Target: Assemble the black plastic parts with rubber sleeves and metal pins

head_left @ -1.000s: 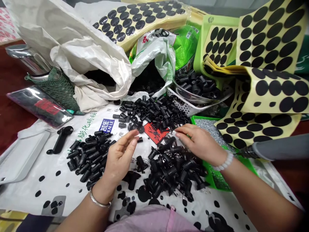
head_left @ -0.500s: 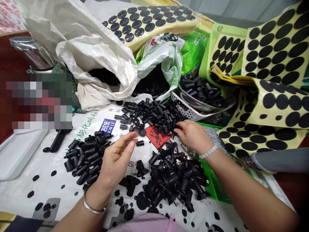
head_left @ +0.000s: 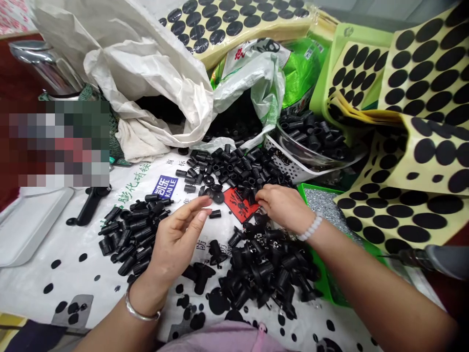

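My left hand (head_left: 180, 239) hovers palm up over the white printed sheet (head_left: 73, 254), fingers apart and slightly curled, with nothing in it. A single black tube (head_left: 215, 213) lies just past its fingertips. My right hand (head_left: 284, 206) reaches palm down into the far heap of short black tubes (head_left: 230, 168), its fingertips curled among them; what they pinch is hidden. Between my arms lies a heap of larger black fittings (head_left: 267, 266). Left of my left hand sits another pile of black tube parts (head_left: 134, 230).
A white basket with a metal bowl of black tubes (head_left: 311, 142) stands at the right. Beside it is a green tray of small metal bits (head_left: 324, 205). Yellow sheets of black round pads (head_left: 421, 98) hang right and behind. Crumpled white bags (head_left: 146, 78) fill the back.
My right hand moved left and away from the fittings heap into the heap of short tubes. My left hand stayed nearly still. The view shifted slightly.
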Demonstrator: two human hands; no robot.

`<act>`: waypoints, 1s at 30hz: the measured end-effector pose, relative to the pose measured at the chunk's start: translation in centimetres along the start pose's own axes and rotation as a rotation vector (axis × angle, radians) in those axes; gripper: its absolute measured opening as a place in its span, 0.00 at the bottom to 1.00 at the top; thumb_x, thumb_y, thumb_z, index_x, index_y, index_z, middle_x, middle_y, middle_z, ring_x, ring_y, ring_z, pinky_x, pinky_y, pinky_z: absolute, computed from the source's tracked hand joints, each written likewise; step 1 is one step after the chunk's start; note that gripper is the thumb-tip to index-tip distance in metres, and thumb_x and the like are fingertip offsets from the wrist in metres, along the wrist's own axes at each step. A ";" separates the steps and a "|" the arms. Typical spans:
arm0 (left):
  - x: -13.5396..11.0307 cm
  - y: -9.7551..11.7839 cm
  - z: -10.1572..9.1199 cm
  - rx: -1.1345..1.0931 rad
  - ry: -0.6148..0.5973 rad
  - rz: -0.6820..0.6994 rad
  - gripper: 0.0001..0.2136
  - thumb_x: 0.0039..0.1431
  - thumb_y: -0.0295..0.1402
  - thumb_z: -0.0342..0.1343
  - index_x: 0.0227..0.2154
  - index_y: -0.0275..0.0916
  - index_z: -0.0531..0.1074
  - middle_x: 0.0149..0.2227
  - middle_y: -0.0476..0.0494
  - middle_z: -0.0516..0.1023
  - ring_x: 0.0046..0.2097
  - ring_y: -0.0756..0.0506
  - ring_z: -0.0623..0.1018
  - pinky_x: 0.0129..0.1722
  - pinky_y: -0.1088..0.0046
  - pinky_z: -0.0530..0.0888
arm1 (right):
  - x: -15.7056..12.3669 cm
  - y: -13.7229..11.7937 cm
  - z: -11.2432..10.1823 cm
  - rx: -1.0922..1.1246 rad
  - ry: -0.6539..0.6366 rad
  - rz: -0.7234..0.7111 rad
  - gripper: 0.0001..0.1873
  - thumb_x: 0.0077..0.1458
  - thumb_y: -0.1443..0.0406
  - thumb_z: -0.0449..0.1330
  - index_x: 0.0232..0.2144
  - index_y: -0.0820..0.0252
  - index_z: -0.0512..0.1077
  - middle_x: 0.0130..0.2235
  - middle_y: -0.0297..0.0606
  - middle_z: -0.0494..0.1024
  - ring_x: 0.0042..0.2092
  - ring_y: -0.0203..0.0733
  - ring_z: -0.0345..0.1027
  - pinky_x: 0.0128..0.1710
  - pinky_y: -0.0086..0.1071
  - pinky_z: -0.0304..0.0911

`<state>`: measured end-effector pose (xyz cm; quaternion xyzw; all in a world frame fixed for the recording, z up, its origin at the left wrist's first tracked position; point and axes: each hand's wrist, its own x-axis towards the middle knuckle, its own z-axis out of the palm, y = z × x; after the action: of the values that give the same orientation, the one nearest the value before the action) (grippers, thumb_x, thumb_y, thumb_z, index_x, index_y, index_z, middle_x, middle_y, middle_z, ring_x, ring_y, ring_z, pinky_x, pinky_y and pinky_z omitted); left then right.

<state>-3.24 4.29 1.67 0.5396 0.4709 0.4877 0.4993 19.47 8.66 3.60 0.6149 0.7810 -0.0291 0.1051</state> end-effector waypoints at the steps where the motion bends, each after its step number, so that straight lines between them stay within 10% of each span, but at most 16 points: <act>1: 0.0 0.0 -0.1 0.003 0.003 -0.004 0.15 0.56 0.35 0.54 0.46 0.36 0.69 0.44 0.42 0.75 0.42 0.48 0.76 0.46 0.75 0.72 | 0.0 0.5 0.0 -0.009 -0.014 0.015 0.09 0.57 0.63 0.51 0.35 0.60 0.71 0.36 0.35 0.73 0.37 0.36 0.67 0.36 0.33 0.62; 8: 0.1 0.3 -0.1 0.018 0.013 -0.048 0.14 0.55 0.37 0.55 0.44 0.38 0.70 0.43 0.43 0.76 0.41 0.46 0.77 0.46 0.71 0.73 | -2.9 4.3 -0.2 -0.074 -0.065 0.162 0.11 0.56 0.65 0.50 0.33 0.56 0.73 0.35 0.37 0.76 0.37 0.39 0.69 0.34 0.31 0.59; 17: 0.7 -0.6 0.0 -0.086 -0.041 -0.105 0.15 0.55 0.37 0.54 0.44 0.36 0.70 0.43 0.39 0.75 0.40 0.44 0.77 0.43 0.68 0.74 | -3.7 2.8 2.5 -0.018 -0.053 0.050 0.12 0.54 0.66 0.50 0.26 0.58 0.73 0.30 0.37 0.73 0.30 0.37 0.68 0.26 0.29 0.53; 30: 1.6 -1.2 -0.2 -0.121 -0.027 -0.158 0.17 0.53 0.37 0.56 0.44 0.33 0.69 0.43 0.36 0.75 0.38 0.46 0.77 0.40 0.68 0.73 | -5.7 4.7 1.7 0.300 0.337 0.097 0.07 0.52 0.65 0.51 0.30 0.60 0.68 0.28 0.35 0.73 0.28 0.36 0.66 0.28 0.30 0.60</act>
<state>-3.29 5.92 0.52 0.4763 0.4748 0.4669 0.5742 25.47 4.02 3.50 0.6568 0.7439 -0.0368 -0.1180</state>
